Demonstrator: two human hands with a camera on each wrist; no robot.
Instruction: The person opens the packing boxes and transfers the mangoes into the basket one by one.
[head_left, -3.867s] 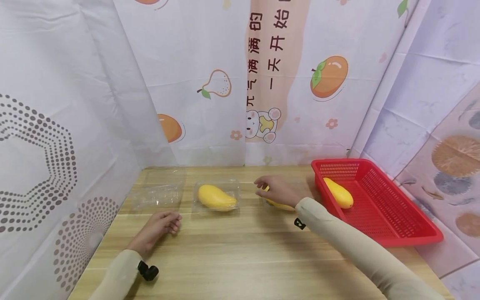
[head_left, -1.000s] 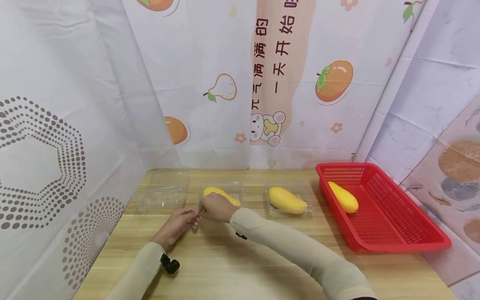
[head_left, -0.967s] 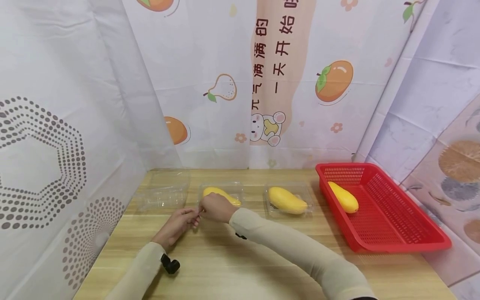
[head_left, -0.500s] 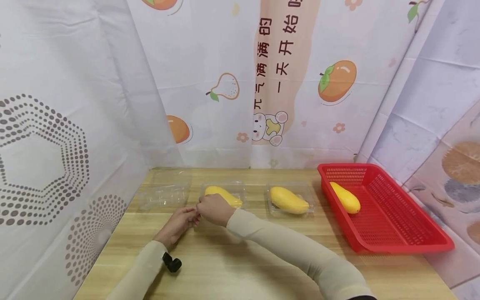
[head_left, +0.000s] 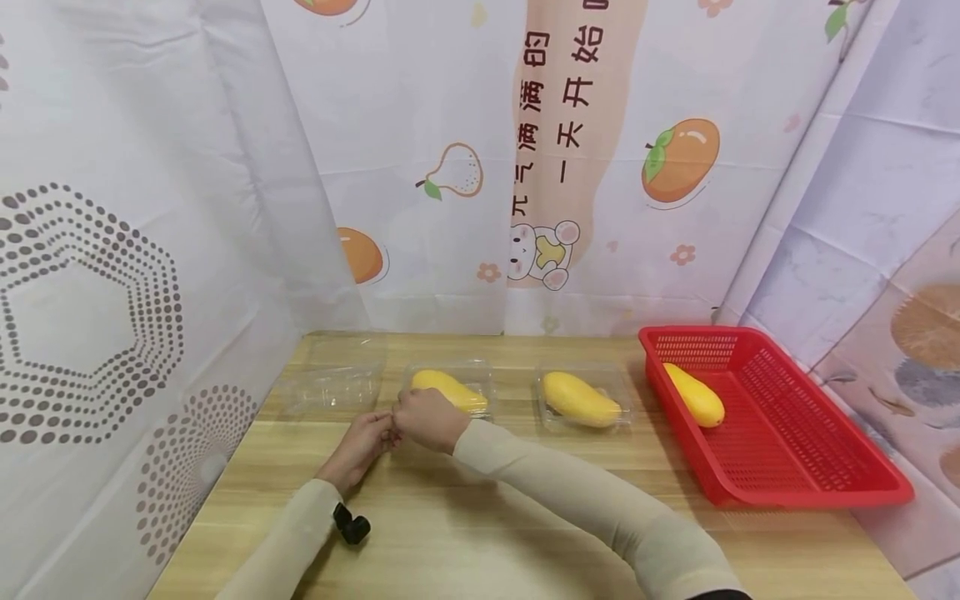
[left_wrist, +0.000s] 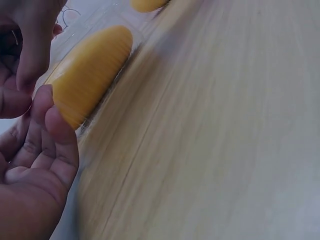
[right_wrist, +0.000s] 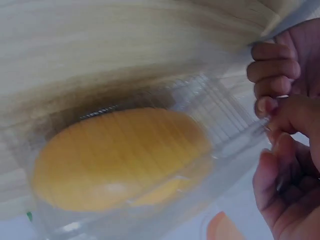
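Observation:
At the left end of the middle clear container (head_left: 480, 387), which holds a yellow mango (head_left: 450, 392), the hands meet, fingertips together. The left hand (head_left: 362, 442) has curled fingers, with thumb and fingertip at the container's edge in the left wrist view (left_wrist: 40, 165). The right hand (head_left: 431, 417) pinches the same corner from above, covering part of it. The clear plastic (right_wrist: 230, 117) runs up to both hands' fingertips in the right wrist view. Its lid lies over the mango (right_wrist: 125, 160); whether it is latched, I cannot tell.
Left of the hands stands an open clear container (head_left: 330, 387). To the right is another clear container with a mango (head_left: 581, 400). A red basket (head_left: 780, 417) holding one mango (head_left: 697, 398) stands at the right, and a patterned curtain (head_left: 420, 283) hangs behind the table.
Since the oldest frame, my right hand has left the right-hand container and joined my left hand at the middle one. In the last second the hands have barely moved; the view has shifted slightly.

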